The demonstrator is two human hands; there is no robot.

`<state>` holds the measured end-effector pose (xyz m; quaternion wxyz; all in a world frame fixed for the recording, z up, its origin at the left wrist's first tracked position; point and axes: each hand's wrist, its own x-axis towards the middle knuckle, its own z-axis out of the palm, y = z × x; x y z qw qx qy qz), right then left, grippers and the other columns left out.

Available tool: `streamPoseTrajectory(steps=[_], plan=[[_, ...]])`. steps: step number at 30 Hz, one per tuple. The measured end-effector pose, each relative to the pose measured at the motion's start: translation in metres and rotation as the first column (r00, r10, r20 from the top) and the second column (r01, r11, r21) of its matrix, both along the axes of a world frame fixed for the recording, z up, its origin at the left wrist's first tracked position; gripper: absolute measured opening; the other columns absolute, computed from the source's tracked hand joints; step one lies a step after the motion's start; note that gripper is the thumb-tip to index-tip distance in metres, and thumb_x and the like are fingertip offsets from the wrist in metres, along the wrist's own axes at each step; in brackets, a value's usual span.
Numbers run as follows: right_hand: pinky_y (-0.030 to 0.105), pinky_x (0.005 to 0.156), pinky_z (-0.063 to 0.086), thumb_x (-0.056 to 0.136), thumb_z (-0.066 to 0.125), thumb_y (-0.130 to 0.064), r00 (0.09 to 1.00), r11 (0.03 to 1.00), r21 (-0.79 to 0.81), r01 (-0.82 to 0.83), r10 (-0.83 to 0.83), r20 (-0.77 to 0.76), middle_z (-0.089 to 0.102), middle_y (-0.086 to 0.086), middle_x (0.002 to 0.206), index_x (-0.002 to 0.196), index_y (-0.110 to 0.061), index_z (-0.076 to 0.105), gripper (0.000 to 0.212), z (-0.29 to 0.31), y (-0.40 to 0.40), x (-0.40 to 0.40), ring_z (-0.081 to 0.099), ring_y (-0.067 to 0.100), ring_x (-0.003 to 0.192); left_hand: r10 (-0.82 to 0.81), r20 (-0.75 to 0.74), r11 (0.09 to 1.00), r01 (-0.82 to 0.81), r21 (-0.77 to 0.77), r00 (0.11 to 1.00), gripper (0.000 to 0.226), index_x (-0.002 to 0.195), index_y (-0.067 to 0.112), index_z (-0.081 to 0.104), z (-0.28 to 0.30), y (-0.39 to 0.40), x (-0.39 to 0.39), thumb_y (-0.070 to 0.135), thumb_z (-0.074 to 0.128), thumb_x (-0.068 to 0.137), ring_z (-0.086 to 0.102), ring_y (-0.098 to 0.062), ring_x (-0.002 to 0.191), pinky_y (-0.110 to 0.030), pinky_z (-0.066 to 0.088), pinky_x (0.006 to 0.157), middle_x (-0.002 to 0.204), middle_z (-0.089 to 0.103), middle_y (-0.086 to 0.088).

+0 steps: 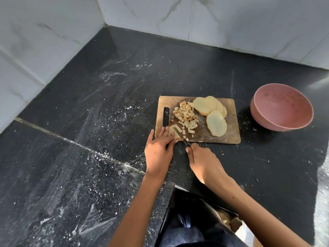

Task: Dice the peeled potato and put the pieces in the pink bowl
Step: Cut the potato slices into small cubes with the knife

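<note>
Left hand (159, 147) fingers flat, pressing a potato slice (173, 131) on the board (229, 134), right hand (203, 160) gripping the knife (181, 136), blade pointing away and left, pink bowl (282, 107) at right

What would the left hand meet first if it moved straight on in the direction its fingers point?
Probably the slot in the cutting board, beyond the potato slice the left hand presses.

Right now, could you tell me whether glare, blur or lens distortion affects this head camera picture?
Head view: wide-angle bending curves the wall tiles and counter edges; glare whitens the counter's right edge; the cutting board, diced potato and pink bowl look sharp; soft shadows fall beside both hands.
</note>
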<state>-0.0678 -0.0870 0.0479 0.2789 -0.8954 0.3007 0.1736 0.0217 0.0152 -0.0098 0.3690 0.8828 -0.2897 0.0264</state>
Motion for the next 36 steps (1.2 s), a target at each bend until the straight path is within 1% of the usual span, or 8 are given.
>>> streamPoseTrajectory(steps=[3, 5, 11, 17, 23, 28, 32, 36], plan=[[0.035, 0.068, 0.037, 0.104, 0.024, -0.036, 0.999, 0.999, -0.018, 0.048, -0.048, -0.015, 0.053, 0.006, 0.085, 0.101, -0.015, 0.04, 0.027, -0.003, -0.006, 0.001, 0.056, 0.031, 0.089, -0.014, -0.02, 1.0, 0.013, -0.023, 1.0, 0.017, 0.101, 0.005, 0.074, -0.002, 0.0, 0.001, 0.005, 0.073, 0.083, 0.058, -0.026, 0.12, -0.015, 0.019, 0.112, 0.118, 0.066, -0.014], [0.034, 0.068, 0.037, 0.104, 0.025, -0.036, 0.998, 0.997, -0.031, 0.065, -0.065, 0.013, 0.051, 0.004, 0.081, 0.097, -0.016, 0.04, 0.026, -0.005, -0.01, 0.0, 0.058, 0.032, 0.091, -0.016, -0.04, 0.999, 0.015, -0.043, 0.999, 0.018, 0.102, 0.004, 0.074, -0.003, 0.0, 0.002, 0.005, 0.072, 0.084, 0.055, -0.028, 0.124, -0.011, 0.021, 0.111, 0.119, 0.065, -0.014], [0.033, 0.062, 0.036, 0.104, 0.027, -0.036, 0.998, 0.999, -0.033, 0.035, -0.033, 0.061, 0.046, -0.001, 0.069, 0.091, -0.016, 0.039, 0.026, -0.003, -0.01, 0.008, 0.051, 0.025, 0.072, -0.04, -0.095, 0.996, 0.033, -0.082, 0.995, 0.021, 0.106, 0.004, 0.073, -0.002, -0.006, 0.004, 0.006, 0.071, 0.085, 0.052, -0.026, 0.127, -0.032, 0.034, 0.11, 0.123, 0.063, -0.013], [0.034, 0.064, 0.036, 0.104, 0.026, -0.034, 0.997, 0.999, -0.042, -0.024, 0.027, 0.073, 0.045, -0.001, 0.072, 0.093, -0.016, 0.039, 0.025, 0.001, -0.003, 0.018, 0.05, 0.027, 0.074, -0.052, -0.019, 0.997, 0.05, -0.061, 0.998, 0.022, 0.107, 0.003, 0.072, -0.005, -0.003, 0.003, 0.001, 0.068, 0.085, 0.051, -0.026, 0.128, -0.032, 0.036, 0.111, 0.124, 0.063, -0.013], [0.034, 0.066, 0.034, 0.104, 0.03, -0.021, 1.0, 0.995, -0.096, -0.029, 0.029, -0.007, 0.06, 0.012, 0.106, 0.11, -0.01, 0.044, 0.019, 0.002, 0.007, 0.028, 0.059, 0.032, 0.097, -0.033, -0.013, 0.996, 0.032, -0.084, 0.999, 0.022, 0.103, 0.002, 0.073, -0.006, -0.003, 0.004, -0.004, 0.071, 0.081, 0.054, -0.029, 0.124, -0.038, 0.042, 0.106, 0.119, 0.066, -0.014], [0.034, 0.066, 0.035, 0.104, 0.029, -0.019, 0.998, 0.995, -0.091, -0.04, 0.035, -0.06, 0.06, 0.012, 0.109, 0.112, -0.01, 0.04, 0.016, 0.001, 0.01, 0.024, 0.06, 0.032, 0.098, -0.005, -0.003, 0.999, 0.005, -0.036, 1.0, 0.021, 0.099, 0.003, 0.074, -0.003, -0.004, 0.003, -0.003, 0.072, 0.079, 0.057, -0.03, 0.12, -0.012, 0.02, 0.112, 0.115, 0.067, -0.014], [0.035, 0.067, 0.036, 0.104, 0.028, -0.016, 0.989, 0.998, -0.061, -0.033, 0.024, -0.148, 0.061, 0.013, 0.106, 0.102, -0.014, 0.032, 0.005, 0.001, 0.012, 0.002, 0.06, 0.033, 0.095, 0.018, 0.025, 1.0, -0.017, -0.025, 1.0, 0.017, 0.097, 0.006, 0.075, -0.002, -0.008, 0.001, 0.001, 0.072, 0.081, 0.059, -0.025, 0.118, -0.025, 0.027, 0.111, 0.114, 0.068, -0.013], [0.035, 0.066, 0.036, 0.105, 0.023, -0.023, 0.99, 0.998, -0.055, -0.038, 0.031, -0.136, 0.057, 0.008, 0.087, 0.096, -0.014, 0.028, 0.014, -0.003, 0.012, -0.025, 0.058, 0.032, 0.083, 0.033, 0.03, 0.999, -0.032, -0.022, 0.999, 0.016, 0.095, 0.007, 0.076, -0.003, -0.008, 0.0, 0.002, 0.072, 0.08, 0.06, -0.022, 0.118, -0.036, 0.032, 0.11, 0.115, 0.068, -0.011]])
